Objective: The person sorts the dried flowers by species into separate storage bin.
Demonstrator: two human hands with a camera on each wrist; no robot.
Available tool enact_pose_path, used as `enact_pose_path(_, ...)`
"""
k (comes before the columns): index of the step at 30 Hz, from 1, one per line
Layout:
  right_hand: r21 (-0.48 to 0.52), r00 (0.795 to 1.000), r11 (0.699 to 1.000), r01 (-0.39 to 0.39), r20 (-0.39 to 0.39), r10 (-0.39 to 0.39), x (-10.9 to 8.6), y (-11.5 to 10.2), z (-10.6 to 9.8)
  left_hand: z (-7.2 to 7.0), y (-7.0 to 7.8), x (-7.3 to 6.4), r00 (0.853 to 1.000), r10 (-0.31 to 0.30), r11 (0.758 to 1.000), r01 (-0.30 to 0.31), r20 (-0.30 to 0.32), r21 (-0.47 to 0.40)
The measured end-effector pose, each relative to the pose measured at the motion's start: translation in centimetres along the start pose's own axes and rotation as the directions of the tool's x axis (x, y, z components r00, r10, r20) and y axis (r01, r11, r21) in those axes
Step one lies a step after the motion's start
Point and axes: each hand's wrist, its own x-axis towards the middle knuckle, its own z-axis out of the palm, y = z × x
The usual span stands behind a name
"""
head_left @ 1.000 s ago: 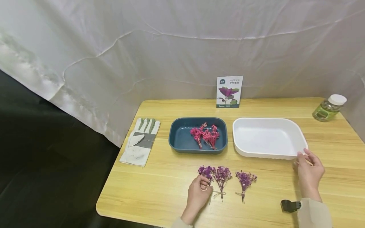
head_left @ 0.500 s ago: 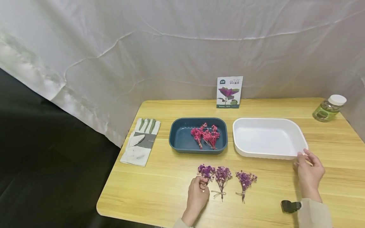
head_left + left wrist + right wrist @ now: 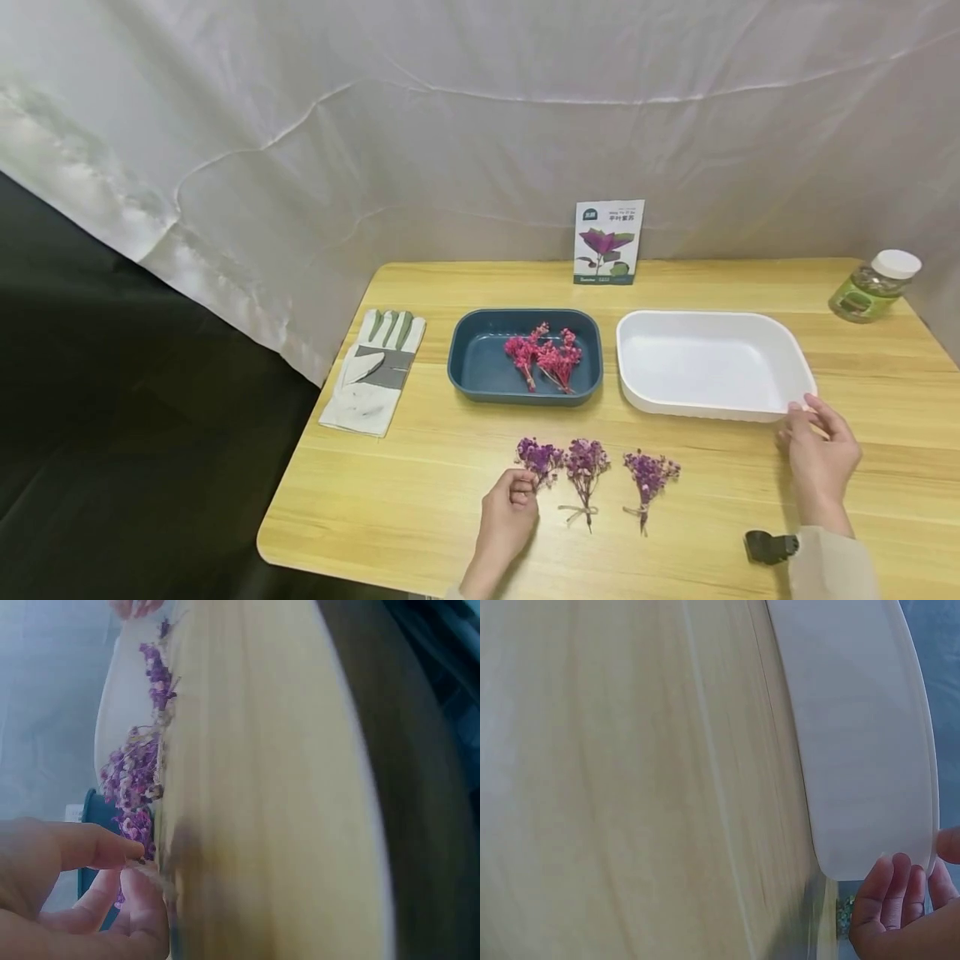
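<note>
At lower centre, pinching purple bouquet (image 3: 538, 458) low with left fingers (image 3: 145, 900), likely to avoid crushing; at right, gripping white tray (image 3: 708, 362) with right fingers (image 3: 892, 900), perhaps for steadiness.

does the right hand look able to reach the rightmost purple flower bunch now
Probably yes: only tabletop shows between the right hand and that flower bunch, though the hand grips the white tray and would likely need to let go.
</note>
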Motion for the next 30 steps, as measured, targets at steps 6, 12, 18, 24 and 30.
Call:
enact_pose_path(6,0.01,1.0,1.0,0.005,-0.009,-0.005,-0.2,-0.3,0.1,-0.7,0.7,-0.5,0.999,-0.036,0.997,0.037,0.01,-0.068)
enact_pose_path(12,0.006,1.0,1.0,0.006,-0.01,-0.006,-0.3,-0.4,0.0,-0.7,1.6,-0.4,0.999,-0.033,0.992,0.034,0.016,-0.125)
enact_pose_path(18,0.022,1.0,1.0,0.009,-0.018,-0.008,-0.4,-0.3,0.1,0.1,2.5,0.4,0.998,-0.008,0.983,0.02,0.069,-0.184)
enact_pose_path(24,0.022,0.999,0.999,0.025,-0.024,-0.024,-0.3,-0.2,0.2,1.5,3.4,1.8,0.993,0.028,0.979,-0.005,0.113,-0.204)
enact_pose_path(30,0.013,0.999,0.999,0.031,-0.023,-0.031,-0.2,-0.1,0.1,3.0,4.3,3.4,0.984,0.099,0.981,-0.072,0.148,-0.182)
